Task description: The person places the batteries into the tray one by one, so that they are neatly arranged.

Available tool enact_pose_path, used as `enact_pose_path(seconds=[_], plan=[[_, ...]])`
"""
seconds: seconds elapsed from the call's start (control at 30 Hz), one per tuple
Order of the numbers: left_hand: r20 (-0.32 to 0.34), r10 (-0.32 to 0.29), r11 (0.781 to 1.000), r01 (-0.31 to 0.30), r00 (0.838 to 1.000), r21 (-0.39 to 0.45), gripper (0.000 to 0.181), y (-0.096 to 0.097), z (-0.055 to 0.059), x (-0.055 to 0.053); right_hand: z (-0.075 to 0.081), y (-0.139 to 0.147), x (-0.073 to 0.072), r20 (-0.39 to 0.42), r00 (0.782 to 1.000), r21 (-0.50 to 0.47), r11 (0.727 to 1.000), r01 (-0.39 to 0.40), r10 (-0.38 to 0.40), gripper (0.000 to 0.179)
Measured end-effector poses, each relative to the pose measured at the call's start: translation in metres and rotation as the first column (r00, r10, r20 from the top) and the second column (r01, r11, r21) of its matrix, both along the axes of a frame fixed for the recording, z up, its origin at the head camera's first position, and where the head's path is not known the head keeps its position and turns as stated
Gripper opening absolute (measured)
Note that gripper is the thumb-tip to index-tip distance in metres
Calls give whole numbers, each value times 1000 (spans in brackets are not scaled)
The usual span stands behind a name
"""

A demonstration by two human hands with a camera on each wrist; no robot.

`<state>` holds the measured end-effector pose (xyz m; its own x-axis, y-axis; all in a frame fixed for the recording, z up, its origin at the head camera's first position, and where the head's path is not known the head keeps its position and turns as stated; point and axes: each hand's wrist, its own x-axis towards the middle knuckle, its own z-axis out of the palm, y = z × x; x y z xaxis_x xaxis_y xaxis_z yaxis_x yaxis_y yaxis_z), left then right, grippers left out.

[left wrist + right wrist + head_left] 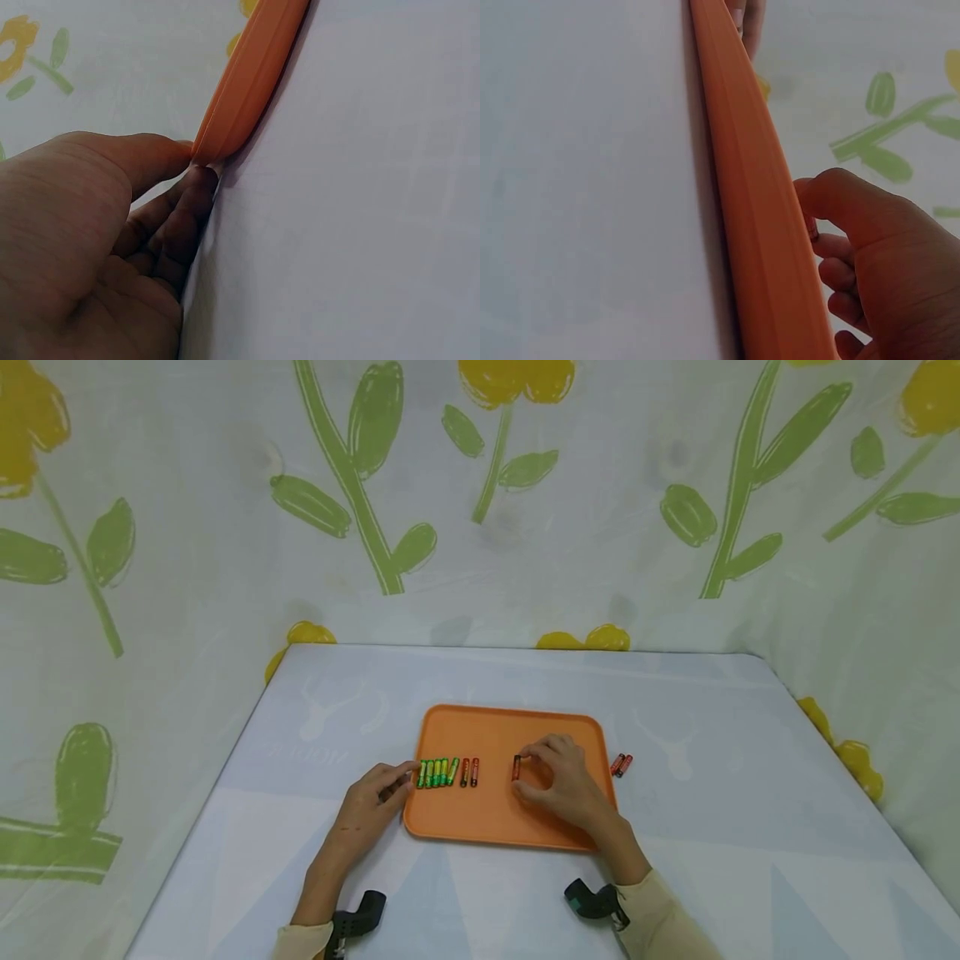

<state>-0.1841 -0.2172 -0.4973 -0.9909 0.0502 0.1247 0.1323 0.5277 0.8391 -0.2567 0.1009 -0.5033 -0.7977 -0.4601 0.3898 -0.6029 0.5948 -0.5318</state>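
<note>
On the orange tray [495, 822], my right hand [558, 781] pinches a red-and-black battery [516, 767] lengthwise between thumb and index finger. My left hand [375, 802] is at the tray's left rim, with thumb and fingers at the edge in the left wrist view. Right beside its index fingertip starts a row of several green-and-yellow batteries [437, 774], the rightmost slightly slanted. Just right of that row lie two red batteries [469, 772], side by side. In the right wrist view the tray wall [757, 210] hides most of the held battery.
Two more red batteries [622, 766] lie slanted on the white table [697, 827], just off the tray's right edge. A flower-printed cloth wall [525, 568] rises behind the table. Dark wrist cameras [592, 900] sit on both wrists.
</note>
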Motion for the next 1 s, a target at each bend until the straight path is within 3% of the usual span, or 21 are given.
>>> enact_pose_path(seconds=[1.0], plan=[[-16, -17, 1000, 16, 1000, -17, 36, -1, -3, -2, -2, -24, -5, -5, 998, 23, 998, -58, 58, 37]])
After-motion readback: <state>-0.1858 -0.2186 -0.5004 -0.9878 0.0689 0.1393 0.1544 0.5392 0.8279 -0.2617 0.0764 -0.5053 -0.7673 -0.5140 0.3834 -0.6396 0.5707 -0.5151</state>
